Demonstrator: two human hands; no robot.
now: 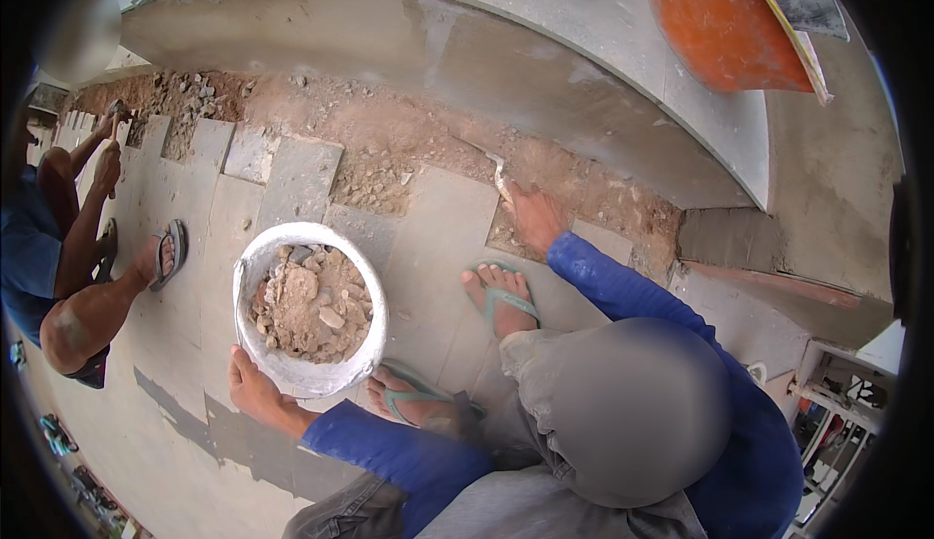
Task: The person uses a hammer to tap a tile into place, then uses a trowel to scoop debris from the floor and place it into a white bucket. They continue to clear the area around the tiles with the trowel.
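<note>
A white bucket (378, 289), coated with dried plaster, stands on the paving. It holds rubble and brown soil (309, 298). My left hand (261, 390) grips the bucket at its near left side; the fingertips are partly hidden. My right hand (535, 218) is closed round the handle of a trowel (501, 175), whose neck is bent and pale with mortar. The thin blade points up and left over the strip of loose dirt (389, 135) along the low wall. Broken rubble (375, 187) lies in a gap between the slabs, left of the trowel.
At left a co-worker in a blue shirt (31, 247) squats, holding a hammer (115, 135) near the dirt strip. A curved low wall (418, 43) with a pale ledge runs across the far side. An orange bucket (720, 28) sits at the top right. Paving slabs (443, 213) lie around my sandalled feet.
</note>
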